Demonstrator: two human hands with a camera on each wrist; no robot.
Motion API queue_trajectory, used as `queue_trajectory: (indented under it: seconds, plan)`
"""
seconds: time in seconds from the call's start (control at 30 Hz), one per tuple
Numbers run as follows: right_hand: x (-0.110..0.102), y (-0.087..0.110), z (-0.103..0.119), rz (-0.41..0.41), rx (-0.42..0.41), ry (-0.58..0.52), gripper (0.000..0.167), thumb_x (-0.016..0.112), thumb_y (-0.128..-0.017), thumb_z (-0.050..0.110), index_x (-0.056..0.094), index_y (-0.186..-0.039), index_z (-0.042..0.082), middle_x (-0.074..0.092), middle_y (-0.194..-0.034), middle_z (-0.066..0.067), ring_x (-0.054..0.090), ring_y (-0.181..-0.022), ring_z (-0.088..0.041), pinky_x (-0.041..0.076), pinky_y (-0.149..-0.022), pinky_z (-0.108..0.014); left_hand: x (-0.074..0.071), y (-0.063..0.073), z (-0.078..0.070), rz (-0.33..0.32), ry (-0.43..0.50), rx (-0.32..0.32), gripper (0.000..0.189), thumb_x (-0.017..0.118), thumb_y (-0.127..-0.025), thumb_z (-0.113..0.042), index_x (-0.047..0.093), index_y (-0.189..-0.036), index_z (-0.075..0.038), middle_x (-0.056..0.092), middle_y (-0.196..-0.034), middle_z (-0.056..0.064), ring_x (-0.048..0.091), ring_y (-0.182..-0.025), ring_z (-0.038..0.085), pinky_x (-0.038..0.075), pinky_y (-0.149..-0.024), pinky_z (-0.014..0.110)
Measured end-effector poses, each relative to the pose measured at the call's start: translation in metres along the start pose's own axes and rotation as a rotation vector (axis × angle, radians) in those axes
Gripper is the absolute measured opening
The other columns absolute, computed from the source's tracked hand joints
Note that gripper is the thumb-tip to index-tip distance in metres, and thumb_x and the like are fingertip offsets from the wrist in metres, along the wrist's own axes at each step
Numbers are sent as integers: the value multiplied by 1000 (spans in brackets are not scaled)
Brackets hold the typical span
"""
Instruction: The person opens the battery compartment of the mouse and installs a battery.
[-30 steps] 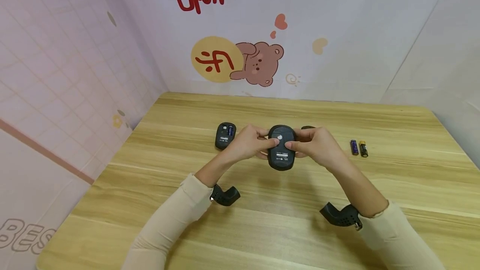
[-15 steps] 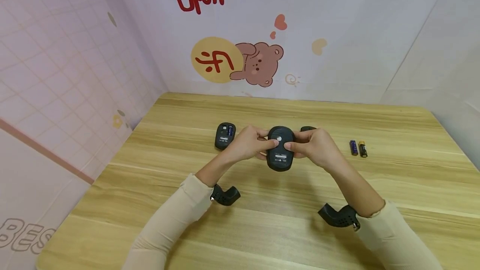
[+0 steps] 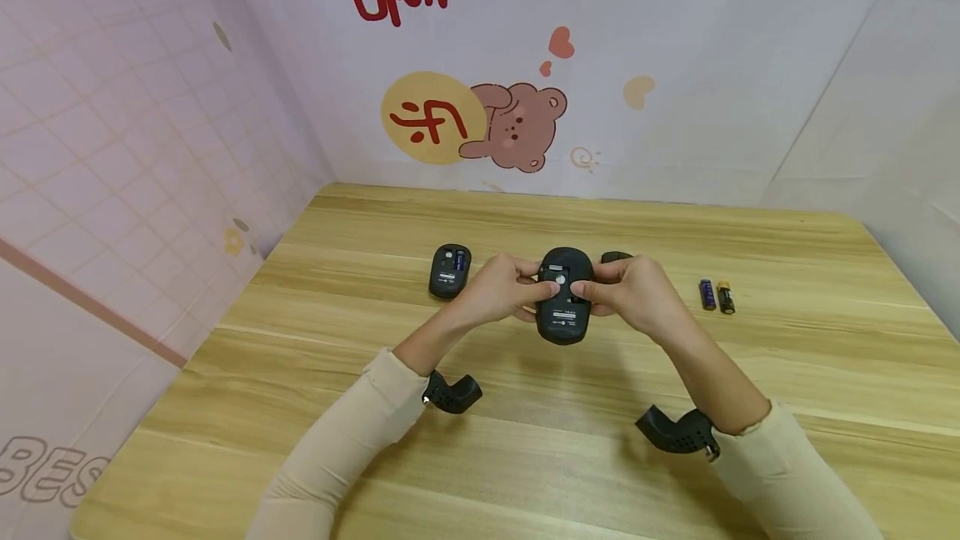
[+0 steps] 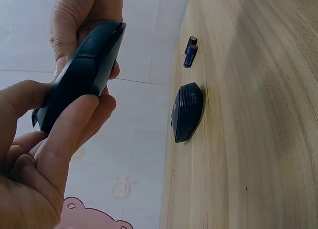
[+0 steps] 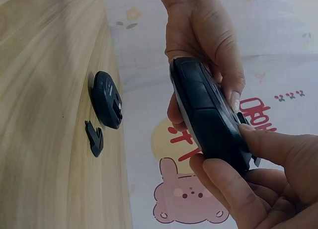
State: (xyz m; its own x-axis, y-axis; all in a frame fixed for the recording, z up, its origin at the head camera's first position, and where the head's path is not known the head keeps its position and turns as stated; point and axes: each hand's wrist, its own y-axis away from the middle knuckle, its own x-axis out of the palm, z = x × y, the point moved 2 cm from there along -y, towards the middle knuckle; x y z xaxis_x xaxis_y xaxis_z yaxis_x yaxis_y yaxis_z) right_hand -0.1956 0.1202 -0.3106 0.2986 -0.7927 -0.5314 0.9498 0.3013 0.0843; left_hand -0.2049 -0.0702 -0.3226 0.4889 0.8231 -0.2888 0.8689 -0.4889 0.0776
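Above the table I hold a black computer mouse (image 3: pixel 563 323) between both hands, its underside facing the head camera. My left hand (image 3: pixel 501 288) grips its left side, thumb on the underside. My right hand (image 3: pixel 626 290) grips the other side, its thumb also pressing the underside. A dark battery compartment shows partly beneath the thumbs. In the right wrist view a thin battery cover (image 5: pixel 256 161) sticks out from the mouse's edge. To the left, another black mouse (image 3: pixel 450 272) lies underside up, with a blue battery (image 3: pixel 460 261) in its uncovered compartment.
Behind my right hand lies a third black mouse (image 4: pixel 189 112), mostly hidden in the head view. A purple battery (image 3: pixel 707 294) and a black-and-gold battery (image 3: pixel 725 297) lie to the right. A loose dark cover (image 5: pixel 95 139) lies near the left mouse. A printed cloth wall stands behind the table.
The battery cover on the held mouse has shifted out of place, exposing part of the compartment. Both hands stay in nearly the same position, and the mouse has tilted slightly.
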Motion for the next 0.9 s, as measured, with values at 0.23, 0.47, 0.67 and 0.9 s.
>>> queue_trajectory:
  seconds: [0.23,0.47,0.67,0.9]
  plan:
    - [0,-4,-4,-17,27,-69,46,66,-88,23,57,-120,-8,65,-101,-22,68,-74,-21,54,-80,-39,0,0,0,-6,-4,13,35,61,-90,-12,59,-123,-2,68,-97,12,67,-80,17,58,-65,37]
    - [-2,-4,-4,-38,1,-72,41,66,-88,23,61,-115,-7,65,-99,-23,68,-72,-21,56,-73,-33,1,-1,0,-10,-10,18,37,62,-90,-12,58,-125,-2,68,-96,12,67,-79,16,58,-65,37]
    - [-3,-4,-3,-48,-1,-37,39,64,-89,24,62,-114,-6,65,-99,-22,68,-75,-21,56,-73,-32,2,-2,0,-16,-1,3,40,62,-90,-12,55,-127,-2,68,-92,12,67,-78,17,58,-62,31]
    - [-2,-6,-2,-61,-7,-49,36,62,-90,23,64,-110,-7,66,-96,-22,68,-76,-23,56,-70,-29,0,-1,0,-39,8,2,40,63,-89,-12,55,-127,-2,68,-93,12,67,-78,18,58,-62,33]
